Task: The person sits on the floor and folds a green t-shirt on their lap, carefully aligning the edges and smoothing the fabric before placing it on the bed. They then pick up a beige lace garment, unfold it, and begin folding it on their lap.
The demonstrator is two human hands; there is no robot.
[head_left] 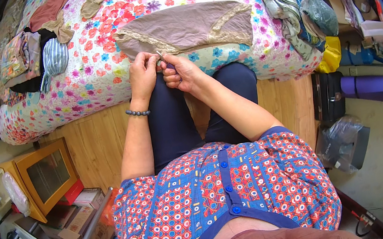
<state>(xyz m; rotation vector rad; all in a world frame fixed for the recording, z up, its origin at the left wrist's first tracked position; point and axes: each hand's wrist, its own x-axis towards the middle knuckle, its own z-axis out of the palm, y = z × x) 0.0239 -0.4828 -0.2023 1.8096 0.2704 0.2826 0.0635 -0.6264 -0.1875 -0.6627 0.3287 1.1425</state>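
Note:
A mauve pair of underpants with beige lace trim lies spread on the flowered bedspread in front of me. My left hand, a dark bead bracelet at its wrist, pinches the near edge of the underpants. Close beside it, my right hand is closed around a small tool with a dark purple handle and a thin metal tip. The tip points at the left fingertips; the fist hides most of the tool, so I cannot tell its exact kind.
Folded clothes and a striped grey cloth lie at the bed's left. More clothes are piled at its right, above a yellow bag. A wooden cabinet and cardboard boxes stand at the lower left.

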